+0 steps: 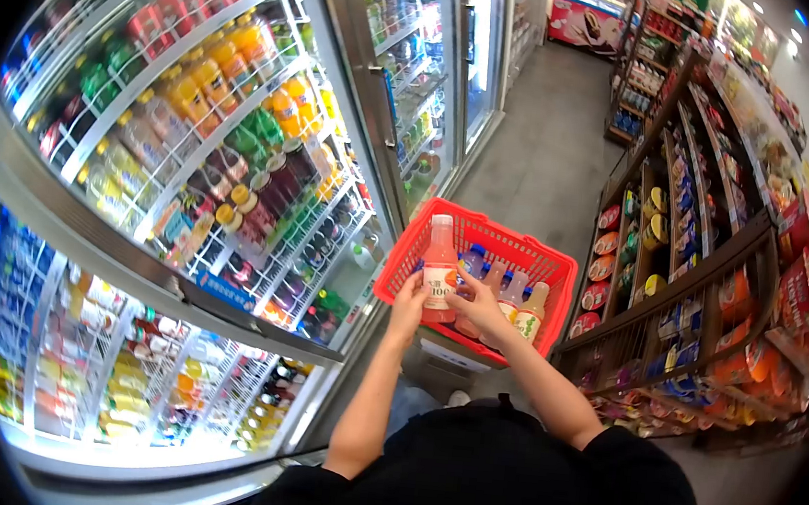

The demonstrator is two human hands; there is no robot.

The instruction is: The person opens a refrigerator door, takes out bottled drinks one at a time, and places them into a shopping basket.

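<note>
A pink bottle (440, 265) with a white cap and a pale label stands upright between my two hands, over the left part of a red plastic basket (549, 256). My left hand (408, 303) grips the bottle's left side near the label. On the right side, the fingers of my right hand (479, 307) press against the label. Inside the basket, to the right of the held bottle, are several more bottles, among them one with a blue cap (474, 256) and a pale yellow-green one (530, 314).
Glass-door fridges (377, 67) full of drinks line the left side. Snack shelves (661, 294) run along the right. A grey aisle floor (551, 121) leads to a red freezer chest (586, 23) at the far end.
</note>
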